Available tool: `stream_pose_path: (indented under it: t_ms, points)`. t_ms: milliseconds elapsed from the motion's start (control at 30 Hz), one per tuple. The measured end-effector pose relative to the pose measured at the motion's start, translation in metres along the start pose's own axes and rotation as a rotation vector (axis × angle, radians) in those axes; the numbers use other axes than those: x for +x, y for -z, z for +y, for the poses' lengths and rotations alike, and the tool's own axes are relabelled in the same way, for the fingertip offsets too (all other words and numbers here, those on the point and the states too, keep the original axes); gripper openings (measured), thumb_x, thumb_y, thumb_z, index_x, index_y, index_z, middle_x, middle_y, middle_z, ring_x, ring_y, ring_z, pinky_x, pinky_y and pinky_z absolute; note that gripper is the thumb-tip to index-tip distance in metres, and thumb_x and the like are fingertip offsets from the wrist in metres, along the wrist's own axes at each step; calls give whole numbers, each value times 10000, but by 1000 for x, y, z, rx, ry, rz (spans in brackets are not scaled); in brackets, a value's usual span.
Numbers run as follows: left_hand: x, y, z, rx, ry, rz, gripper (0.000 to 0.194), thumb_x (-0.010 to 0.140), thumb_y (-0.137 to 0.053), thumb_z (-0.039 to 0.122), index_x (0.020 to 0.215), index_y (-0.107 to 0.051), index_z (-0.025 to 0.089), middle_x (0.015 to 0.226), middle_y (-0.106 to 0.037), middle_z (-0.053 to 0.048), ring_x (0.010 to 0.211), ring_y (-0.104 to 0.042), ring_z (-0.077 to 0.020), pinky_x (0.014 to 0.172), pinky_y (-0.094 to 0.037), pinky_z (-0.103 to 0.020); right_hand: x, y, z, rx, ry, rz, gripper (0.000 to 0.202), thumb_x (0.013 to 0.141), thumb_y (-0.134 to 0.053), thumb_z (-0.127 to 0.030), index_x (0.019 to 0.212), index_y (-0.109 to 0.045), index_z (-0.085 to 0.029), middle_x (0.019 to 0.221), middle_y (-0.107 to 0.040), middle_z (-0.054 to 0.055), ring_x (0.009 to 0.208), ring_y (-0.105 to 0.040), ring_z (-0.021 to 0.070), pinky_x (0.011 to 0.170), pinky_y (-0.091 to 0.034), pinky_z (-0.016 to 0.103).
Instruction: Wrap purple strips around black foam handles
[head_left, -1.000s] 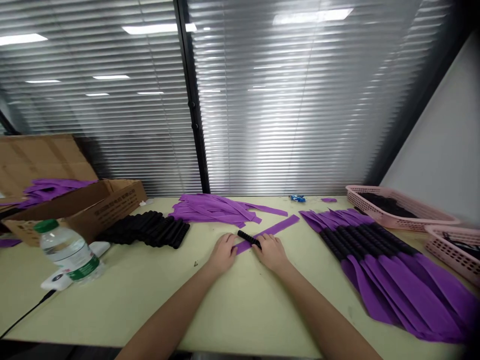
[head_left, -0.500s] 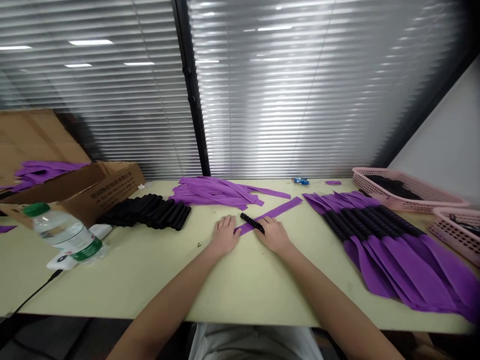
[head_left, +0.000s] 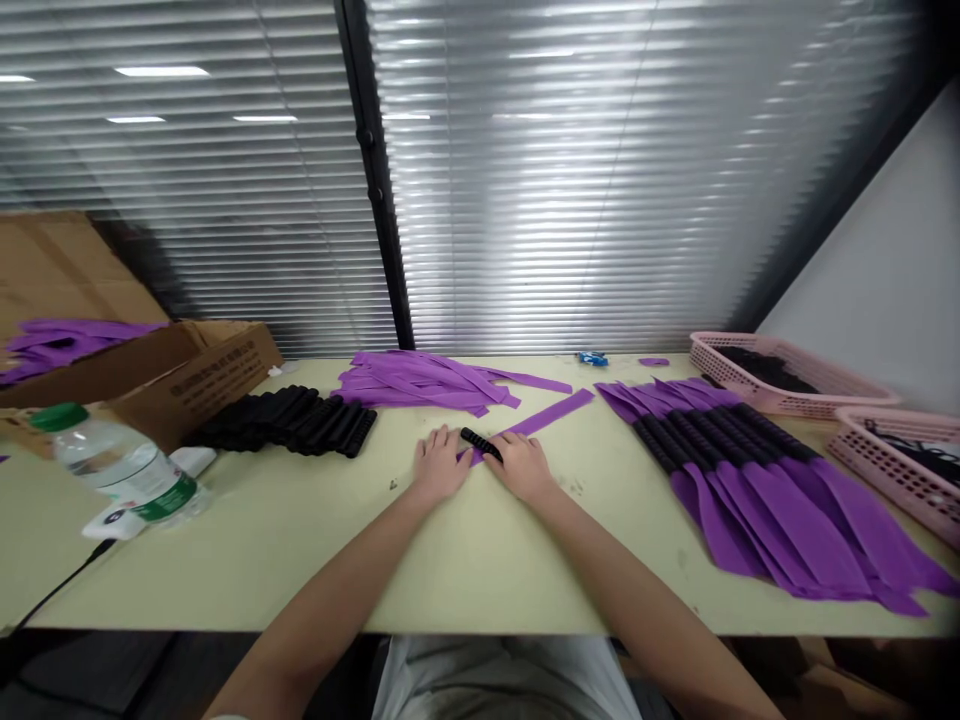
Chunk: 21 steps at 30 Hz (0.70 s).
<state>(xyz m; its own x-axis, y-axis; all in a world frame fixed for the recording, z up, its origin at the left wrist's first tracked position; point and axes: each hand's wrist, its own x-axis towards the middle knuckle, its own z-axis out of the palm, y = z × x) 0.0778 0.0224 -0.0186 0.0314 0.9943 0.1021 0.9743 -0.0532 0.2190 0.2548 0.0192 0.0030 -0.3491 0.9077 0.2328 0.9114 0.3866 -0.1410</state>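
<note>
Flat on the table, a purple strip (head_left: 553, 412) runs diagonally under both hands. A black ribbed grip (head_left: 477, 439) lies across it, its near end under the fingers of my right hand (head_left: 525, 466), which are closed on it. My left hand (head_left: 439, 466) rests palm down at the strip's left end, fingers extended, thumb near the grip. Beyond the hands lies a pile of purple strips (head_left: 420, 380); to its left, a row of black grips (head_left: 289, 420). On the right are several purple strips with black grips around them (head_left: 739, 450).
An open cardboard box (head_left: 202, 385) stands at the left, behind a green-capped bottle (head_left: 135, 470) and a white device with a cable. Two pink baskets (head_left: 862, 400) holding black items sit at the right. A small blue packet (head_left: 592, 358) lies near the blinds.
My right hand has moved left with the black grip, closer to my left hand. The view has shifted slightly.
</note>
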Motion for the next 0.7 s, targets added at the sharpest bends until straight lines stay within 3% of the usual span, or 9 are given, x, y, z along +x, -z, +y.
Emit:
stream_pose_path:
  t_ms: [133,267,467,700]
  points:
    - [1,5,-7,13,6,71,474,942,-367,449,1326,-503,206,1458,-418,-132,1351,-341,-294,1106,-246,-468,0,3,2,4,-17,-1,286,956,-458,-372,1114,-626,-203,1130,-629,103,1029,-555,246,849,-357,346]
    - [2,4,-10,66,-6,64,481,960,-335,437,1350,-458,184,1468,-389,-151,1348,-330,-308,1092,-252,-487,-2,6,-2,33,-18,-12,274,946,-471,-361,1079,-640,-191,1097,-642,97,985,-583,235,833,-364,338]
    - [-1,2,-8,101,-6,56,438,944,-317,232,1366,-429,193,1471,-380,-140,1348,-329,-304,1082,-266,-493,-5,6,-24,93,35,-36,256,916,-511,-380,1023,-656,-198,1057,-667,73,946,-608,206,828,-375,310]
    - [-2,5,-6,129,-20,49,435,951,-316,239,1365,-433,179,1463,-387,-156,1332,-351,-316,1064,-297,-495,-1,9,-21,117,-27,-51,217,894,-530,-353,983,-674,-217,1035,-678,53,927,-615,194,798,-384,293]
